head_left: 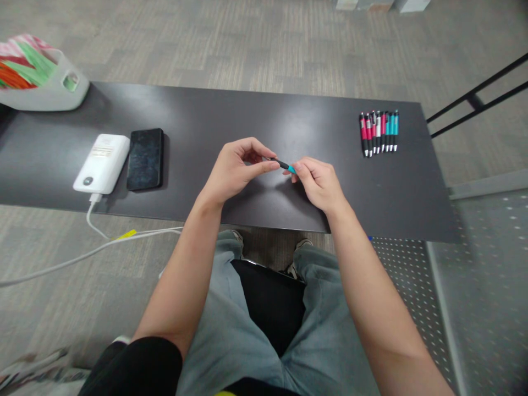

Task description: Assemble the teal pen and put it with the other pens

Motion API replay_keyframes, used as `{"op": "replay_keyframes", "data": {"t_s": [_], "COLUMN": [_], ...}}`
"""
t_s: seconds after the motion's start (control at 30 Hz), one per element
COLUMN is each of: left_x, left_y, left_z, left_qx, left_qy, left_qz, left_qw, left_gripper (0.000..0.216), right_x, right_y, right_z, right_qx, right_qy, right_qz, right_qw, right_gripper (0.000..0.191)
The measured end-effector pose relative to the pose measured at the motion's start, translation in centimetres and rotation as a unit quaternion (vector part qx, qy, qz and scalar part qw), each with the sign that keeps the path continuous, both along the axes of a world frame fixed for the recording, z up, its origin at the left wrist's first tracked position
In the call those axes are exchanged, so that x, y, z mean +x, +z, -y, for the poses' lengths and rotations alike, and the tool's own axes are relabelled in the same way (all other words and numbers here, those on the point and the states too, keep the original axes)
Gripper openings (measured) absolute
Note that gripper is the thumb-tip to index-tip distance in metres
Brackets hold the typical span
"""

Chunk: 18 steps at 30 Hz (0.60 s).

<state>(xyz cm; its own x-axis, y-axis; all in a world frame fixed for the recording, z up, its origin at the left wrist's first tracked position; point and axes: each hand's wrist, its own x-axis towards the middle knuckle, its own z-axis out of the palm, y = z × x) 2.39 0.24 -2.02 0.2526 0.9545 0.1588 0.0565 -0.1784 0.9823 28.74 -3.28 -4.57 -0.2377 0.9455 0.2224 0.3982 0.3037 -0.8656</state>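
Observation:
Both of my hands are over the middle of the black table (264, 118), holding one pen (284, 164) between them. My left hand (235, 170) pinches the black end with thumb and fingertips. My right hand (317, 182) grips the teal end, and its fingers hide most of that part. A row of several pens (378, 132) with red, white and teal barrels lies side by side at the far right of the table, apart from both hands.
A white power bank (102, 163) with a cable (94, 217) running off the front edge lies at the left, next to a black phone (144, 159). A grey bin (43, 82) of coloured items stands at the far left corner. Black rails (478, 99) are at the right.

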Motion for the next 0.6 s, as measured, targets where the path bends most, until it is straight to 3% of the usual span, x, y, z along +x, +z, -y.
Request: {"op": "replay_keyframes", "data": {"t_s": [0.17, 0.4, 0.6], "left_x": [-1.1, -5.4, -4.5], "left_y": [0.1, -2.1, -3.4], "left_z": [-0.3, -1.7, -2.3], "left_qx": [0.013, 0.054, 0.069], "left_qy": [-0.009, 0.080, 0.080], "left_qz": [-0.023, -0.122, -0.142], "left_qw": [1.000, 0.988, 0.984], "left_gripper": [0.067, 0.052, 0.040], "right_x": [0.4, 0.2, 0.2], "right_y": [-1.4, -1.2, -1.1], "right_z": [0.1, 0.1, 0.0], "right_qx": [0.030, 0.041, 0.039], "right_qy": [-0.016, -0.039, -0.031], "right_qz": [-0.003, 0.000, -0.001], "right_qw": [0.999, 0.998, 0.999], "right_gripper": [0.047, 0.047, 0.052]}}
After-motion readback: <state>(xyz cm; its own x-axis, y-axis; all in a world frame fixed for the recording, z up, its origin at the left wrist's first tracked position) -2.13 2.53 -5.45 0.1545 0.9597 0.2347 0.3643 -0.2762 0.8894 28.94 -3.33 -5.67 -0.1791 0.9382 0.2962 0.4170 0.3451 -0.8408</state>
